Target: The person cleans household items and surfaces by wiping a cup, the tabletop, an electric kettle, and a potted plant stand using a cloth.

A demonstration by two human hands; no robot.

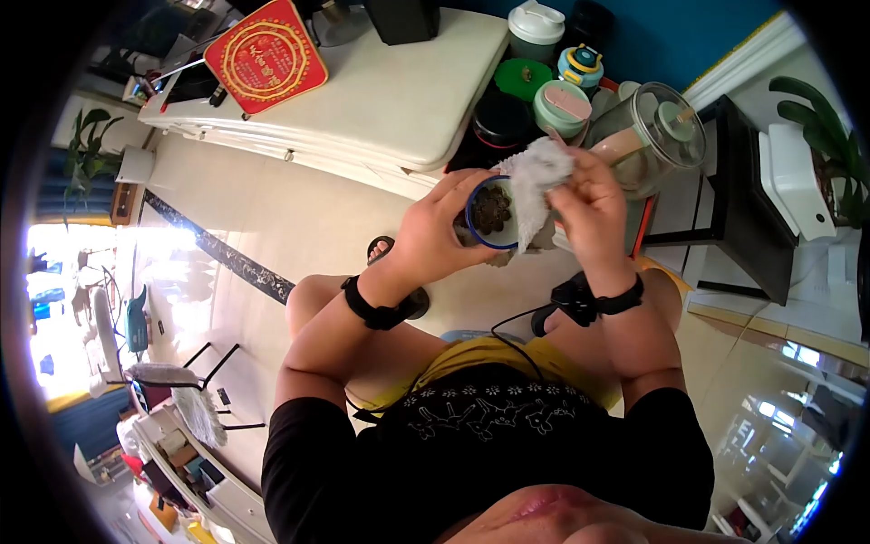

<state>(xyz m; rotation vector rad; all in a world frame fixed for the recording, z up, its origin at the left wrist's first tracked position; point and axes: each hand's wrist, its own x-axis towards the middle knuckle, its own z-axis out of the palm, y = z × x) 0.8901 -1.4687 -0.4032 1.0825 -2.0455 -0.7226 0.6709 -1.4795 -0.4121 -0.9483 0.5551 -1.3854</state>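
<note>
My left hand [433, 228] is wrapped around a blue-rimmed cup [508, 227], whose opening faces me. Dark, clumpy matter [490, 210] with some green in it shows inside the cup. A crumpled white cloth [535, 179] is pinched in the fingers of my right hand [594, 207]. It hangs over the right side of the cup's rim and covers part of it. Both hands are raised above my knees, close together.
Beyond my hands stand a green-lidded container [523, 80], a pale green cup with a pink lid [562, 107], a black jar [503, 120] and a large clear jug [671, 127]. A white cabinet [390, 100] bears a red box [267, 59]. A black stand [748, 204] is at right.
</note>
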